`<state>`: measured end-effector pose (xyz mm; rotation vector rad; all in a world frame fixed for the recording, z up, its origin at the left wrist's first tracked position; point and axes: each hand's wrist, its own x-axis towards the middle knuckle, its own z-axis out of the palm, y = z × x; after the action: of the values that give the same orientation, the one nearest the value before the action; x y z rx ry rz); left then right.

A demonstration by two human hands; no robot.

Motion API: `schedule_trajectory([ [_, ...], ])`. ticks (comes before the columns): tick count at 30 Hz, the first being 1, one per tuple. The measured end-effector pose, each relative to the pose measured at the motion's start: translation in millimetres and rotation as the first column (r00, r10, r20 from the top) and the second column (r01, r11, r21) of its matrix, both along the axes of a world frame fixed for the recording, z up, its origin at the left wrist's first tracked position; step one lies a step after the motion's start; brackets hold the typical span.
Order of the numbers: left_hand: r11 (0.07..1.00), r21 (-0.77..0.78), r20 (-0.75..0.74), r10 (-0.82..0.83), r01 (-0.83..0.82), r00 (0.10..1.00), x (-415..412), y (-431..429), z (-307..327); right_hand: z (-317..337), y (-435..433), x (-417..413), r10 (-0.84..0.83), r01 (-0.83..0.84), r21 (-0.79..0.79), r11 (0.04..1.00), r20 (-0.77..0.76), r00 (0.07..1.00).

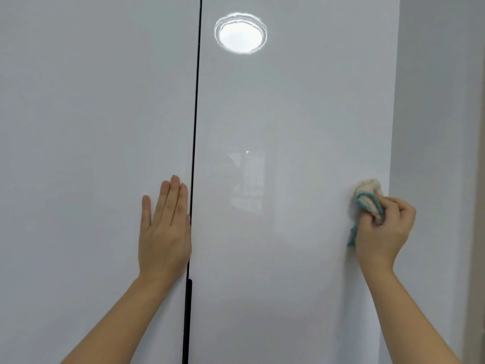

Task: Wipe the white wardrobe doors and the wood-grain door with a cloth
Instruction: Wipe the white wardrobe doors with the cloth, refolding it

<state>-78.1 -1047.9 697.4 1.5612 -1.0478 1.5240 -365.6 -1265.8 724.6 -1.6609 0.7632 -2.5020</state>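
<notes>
Glossy white wardrobe doors [288, 127] are filling the view. Left hand [164, 229] is lying flat on the left door, fingers straight and together, beside the black gap [195, 127]. Right hand [384, 227] is gripping a bunched cloth [367, 191], pressing it near the right door's right edge.

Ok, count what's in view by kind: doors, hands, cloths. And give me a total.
Doors: 2, left door and right door
Hands: 2, left hand and right hand
Cloths: 1, cloth
Total: 5
</notes>
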Motion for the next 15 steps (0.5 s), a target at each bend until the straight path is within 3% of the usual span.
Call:
schedule_trajectory([
  [5, 1.0, -0.016, 0.008, -0.001, 0.001, 1.0, 0.9, 0.0, -0.9, -5.6, -5.5, -5.2, 0.02, -0.027, 0.061, 0.998, 0.121, 0.992],
  [11, 0.999, -0.036, 0.018, -0.002, 0.002, 1.0, 1.7, -2.2, -0.2, -11.8, 7.7, 0.9, 0.034, -0.123, 0.252, 0.96, 0.331, 0.943],
  [15, 0.999, -0.036, 0.011, -0.008, 0.008, 1.0, 1.4, -2.1, 0.4, -18.7, 26.6, 19.1, 0.069, -0.17, 0.251, 0.953, 0.364, 0.929],
])
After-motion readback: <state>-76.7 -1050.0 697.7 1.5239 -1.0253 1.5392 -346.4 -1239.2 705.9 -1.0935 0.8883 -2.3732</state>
